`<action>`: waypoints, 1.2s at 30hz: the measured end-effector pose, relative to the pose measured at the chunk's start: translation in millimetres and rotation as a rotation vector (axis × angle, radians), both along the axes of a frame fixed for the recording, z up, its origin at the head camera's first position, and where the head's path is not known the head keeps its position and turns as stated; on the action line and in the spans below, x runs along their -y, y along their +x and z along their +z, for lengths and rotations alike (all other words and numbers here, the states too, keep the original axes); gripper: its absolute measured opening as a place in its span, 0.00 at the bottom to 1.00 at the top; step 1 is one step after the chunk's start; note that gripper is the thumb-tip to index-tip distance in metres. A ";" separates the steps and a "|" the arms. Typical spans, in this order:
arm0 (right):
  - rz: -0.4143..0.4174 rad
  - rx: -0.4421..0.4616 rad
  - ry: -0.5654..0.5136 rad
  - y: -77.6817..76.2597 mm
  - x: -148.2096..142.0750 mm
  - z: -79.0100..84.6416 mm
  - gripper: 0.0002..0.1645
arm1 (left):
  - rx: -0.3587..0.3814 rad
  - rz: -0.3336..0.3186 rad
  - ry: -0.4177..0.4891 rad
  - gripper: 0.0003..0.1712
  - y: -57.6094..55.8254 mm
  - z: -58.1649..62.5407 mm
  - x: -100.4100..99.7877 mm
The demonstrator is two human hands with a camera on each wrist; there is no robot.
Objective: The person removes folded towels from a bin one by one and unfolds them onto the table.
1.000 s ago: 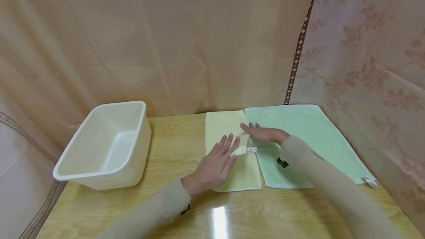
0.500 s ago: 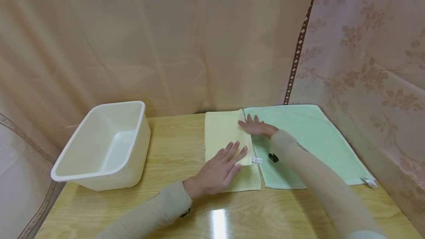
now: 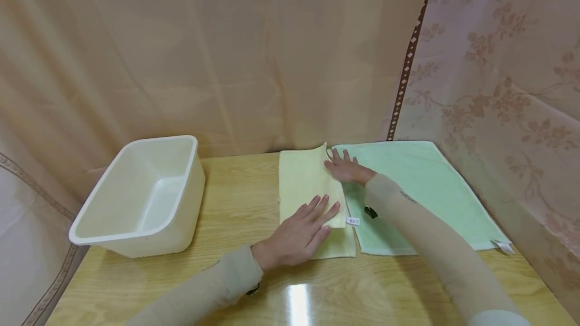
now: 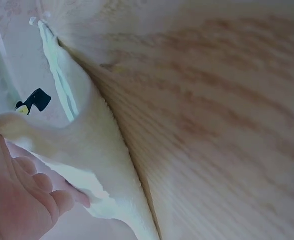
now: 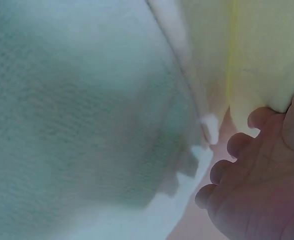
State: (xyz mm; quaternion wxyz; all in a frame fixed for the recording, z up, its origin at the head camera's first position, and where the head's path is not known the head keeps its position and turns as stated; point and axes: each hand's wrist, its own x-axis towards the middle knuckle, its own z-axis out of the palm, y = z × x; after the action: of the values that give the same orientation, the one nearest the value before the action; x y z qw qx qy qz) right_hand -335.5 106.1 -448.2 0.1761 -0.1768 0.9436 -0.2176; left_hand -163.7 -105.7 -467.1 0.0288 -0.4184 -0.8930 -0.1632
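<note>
A pale yellow towel (image 3: 302, 177) lies folded on the table in the head view, its upper layer ending short of the lower one at the front. A white label (image 3: 353, 221) sticks out from its right side. My left hand (image 3: 294, 238) rests with spread fingers on the front part of the upper layer. Fingers outstretched, my right hand (image 3: 348, 169) touches the towel's right edge near the back, where a corner stands up. Beside it a mint green towel (image 3: 417, 192) is spread flat, partly under my right forearm. The right wrist view shows the right hand (image 5: 262, 185) against yellow cloth (image 5: 269, 45).
A white plastic basin (image 3: 190, 215) stands at the left of the wooden table (image 3: 235, 195). Behind the table hangs a beige curtain (image 3: 235, 64), and a floral curtain (image 3: 507, 89) borders the right side. Another label (image 3: 503, 247) sits at the green towel's front right corner.
The upper layer's front edge and label have shifted toward me. My left hand has slid slightly right and forward on the table's near side; my right hand moved left and back. A back corner has lifted.
</note>
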 end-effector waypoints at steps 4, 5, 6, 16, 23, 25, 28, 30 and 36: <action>0.022 -0.051 -0.009 -1.8 7.5 8.9 0.39 | -0.033 0.008 -0.031 0.33 0.2 3.3 4.5; 0.027 -0.059 -0.022 -2.5 10.0 11.6 0.38 | -0.044 0.012 -0.037 0.33 0.4 4.8 6.4; 0.032 -0.067 -0.034 -3.1 12.8 14.4 0.38 | -0.058 0.017 -0.046 0.33 0.6 6.4 8.6; 0.067 -0.086 -0.198 -0.9 59.8 41.5 0.38 | -0.114 0.075 -0.092 0.32 10.4 24.9 41.7; 0.066 -0.025 -0.326 5.1 103.2 49.3 0.38 | -0.172 0.090 -0.088 0.31 23.1 28.4 74.5; 0.051 0.007 -0.342 7.3 115.9 51.7 0.38 | -0.194 0.096 -0.077 0.30 26.6 27.3 84.6; 0.062 0.072 -0.412 10.4 134.3 51.9 0.37 | -0.219 0.109 -0.059 0.30 32.0 25.0 99.1; 0.087 0.120 -0.482 12.1 145.3 49.4 0.36 | -0.226 0.124 -0.053 0.30 35.8 23.2 107.7; 0.106 0.211 -0.696 16.2 173.8 35.9 0.37 | -0.254 0.151 -0.065 0.30 44.6 15.4 128.5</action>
State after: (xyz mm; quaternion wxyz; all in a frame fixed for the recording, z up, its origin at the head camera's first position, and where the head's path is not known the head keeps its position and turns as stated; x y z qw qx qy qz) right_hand -319.3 -67.7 -412.3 0.2127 -0.2511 0.7793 -0.5332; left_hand -119.1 -234.2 -451.7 0.1404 -0.3680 -0.9159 -0.0774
